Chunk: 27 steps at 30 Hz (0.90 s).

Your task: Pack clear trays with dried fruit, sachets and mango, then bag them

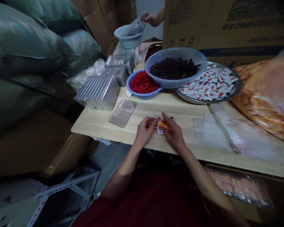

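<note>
Both hands meet over the wooden table's near side. A small orange strip (162, 125), its exact kind unclear, runs between my left hand (145, 130) and my right hand (174, 134). My left fingertips pinch its left end, while my right thumb and fingers close around the other end. A bit of red shows by my right fingers. Just beneath and behind lies a white sachet (160, 130) with red print, apparently in a clear tray that my hands mostly cover. An empty clear plastic tray (123, 113) lies flat to the left.
Stacked clear trays (100, 90) stand at left. Behind are a blue bowl of red pieces (144, 82), a larger bowl of dark pieces (175, 68) and a metal basin of sachets (209, 83). Plastic bags (248, 138) lie right. Another person's hand (151, 19) holds clear packaging.
</note>
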Each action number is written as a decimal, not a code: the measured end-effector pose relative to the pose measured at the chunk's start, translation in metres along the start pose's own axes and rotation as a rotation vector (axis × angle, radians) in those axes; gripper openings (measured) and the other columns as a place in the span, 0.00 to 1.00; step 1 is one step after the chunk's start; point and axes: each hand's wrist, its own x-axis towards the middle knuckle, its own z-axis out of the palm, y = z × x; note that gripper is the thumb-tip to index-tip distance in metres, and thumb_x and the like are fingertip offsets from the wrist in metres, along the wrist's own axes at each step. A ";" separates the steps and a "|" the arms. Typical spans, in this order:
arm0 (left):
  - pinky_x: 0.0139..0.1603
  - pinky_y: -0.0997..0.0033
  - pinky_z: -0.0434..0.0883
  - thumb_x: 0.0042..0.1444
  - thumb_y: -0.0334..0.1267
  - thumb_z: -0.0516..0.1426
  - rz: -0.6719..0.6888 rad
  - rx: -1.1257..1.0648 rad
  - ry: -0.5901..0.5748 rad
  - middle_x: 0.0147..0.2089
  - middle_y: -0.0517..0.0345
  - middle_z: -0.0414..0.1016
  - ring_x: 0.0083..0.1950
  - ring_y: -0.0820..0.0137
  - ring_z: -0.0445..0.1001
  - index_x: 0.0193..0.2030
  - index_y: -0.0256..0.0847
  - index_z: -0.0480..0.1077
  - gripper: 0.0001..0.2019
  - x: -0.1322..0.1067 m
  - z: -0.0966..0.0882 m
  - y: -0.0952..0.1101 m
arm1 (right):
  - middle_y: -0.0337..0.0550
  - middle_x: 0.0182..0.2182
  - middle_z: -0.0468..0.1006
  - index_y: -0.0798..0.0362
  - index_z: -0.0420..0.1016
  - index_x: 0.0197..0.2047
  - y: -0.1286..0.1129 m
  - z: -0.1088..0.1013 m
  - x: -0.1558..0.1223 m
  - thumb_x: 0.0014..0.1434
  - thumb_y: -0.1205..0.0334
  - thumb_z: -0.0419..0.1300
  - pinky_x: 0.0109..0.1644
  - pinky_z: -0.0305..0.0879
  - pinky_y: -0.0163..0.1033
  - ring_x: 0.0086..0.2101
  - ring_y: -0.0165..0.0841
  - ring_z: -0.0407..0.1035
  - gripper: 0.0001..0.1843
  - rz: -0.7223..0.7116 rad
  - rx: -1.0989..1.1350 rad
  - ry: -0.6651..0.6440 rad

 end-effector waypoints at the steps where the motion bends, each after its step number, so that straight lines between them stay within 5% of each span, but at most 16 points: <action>1: 0.39 0.70 0.71 0.62 0.50 0.60 -0.051 -0.108 -0.061 0.38 0.54 0.77 0.37 0.71 0.74 0.46 0.38 0.72 0.16 -0.001 0.001 0.001 | 0.48 0.51 0.76 0.43 0.59 0.73 -0.003 0.003 0.000 0.65 0.66 0.52 0.61 0.66 0.51 0.51 0.40 0.70 0.34 -0.042 -0.029 -0.018; 4: 0.38 0.73 0.72 0.56 0.47 0.65 -0.126 -0.316 -0.014 0.42 0.53 0.78 0.38 0.72 0.75 0.47 0.37 0.71 0.18 -0.007 0.001 -0.003 | 0.49 0.54 0.74 0.43 0.60 0.72 -0.008 0.013 -0.001 0.66 0.60 0.56 0.61 0.66 0.52 0.54 0.41 0.68 0.32 -0.026 0.016 0.026; 9: 0.46 0.70 0.74 0.54 0.44 0.66 -0.079 -0.400 0.287 0.41 0.55 0.77 0.41 0.72 0.77 0.45 0.39 0.67 0.17 -0.022 0.008 -0.006 | 0.48 0.46 0.77 0.49 0.74 0.53 -0.006 0.030 -0.001 0.56 0.49 0.68 0.51 0.73 0.47 0.45 0.38 0.73 0.24 0.360 0.535 0.120; 13: 0.49 0.69 0.72 0.59 0.43 0.63 0.008 -0.129 0.173 0.41 0.55 0.77 0.44 0.70 0.76 0.41 0.39 0.72 0.10 -0.028 0.013 0.000 | 0.43 0.40 0.80 0.50 0.76 0.40 -0.005 0.033 0.009 0.48 0.48 0.74 0.47 0.73 0.42 0.40 0.34 0.74 0.21 0.517 0.783 0.127; 17: 0.48 0.69 0.71 0.60 0.43 0.63 0.092 0.094 0.150 0.48 0.51 0.76 0.48 0.67 0.75 0.41 0.40 0.74 0.09 -0.014 0.000 0.003 | 0.43 0.37 0.81 0.52 0.78 0.41 -0.003 0.026 0.027 0.47 0.47 0.74 0.42 0.72 0.40 0.35 0.32 0.74 0.22 0.480 0.718 0.031; 22: 0.41 0.71 0.72 0.57 0.42 0.64 0.026 -0.009 0.076 0.43 0.56 0.77 0.39 0.70 0.76 0.55 0.43 0.66 0.21 0.009 -0.025 -0.006 | 0.46 0.37 0.82 0.53 0.79 0.38 0.002 0.025 0.049 0.50 0.44 0.71 0.43 0.72 0.43 0.36 0.36 0.75 0.21 0.327 0.544 -0.189; 27: 0.38 0.71 0.68 0.58 0.42 0.63 -0.002 0.183 0.176 0.38 0.59 0.77 0.35 0.69 0.74 0.52 0.44 0.69 0.16 -0.002 -0.028 -0.017 | 0.52 0.50 0.79 0.51 0.80 0.49 0.024 0.011 0.038 0.61 0.52 0.63 0.58 0.67 0.53 0.51 0.44 0.72 0.17 0.047 0.004 -0.018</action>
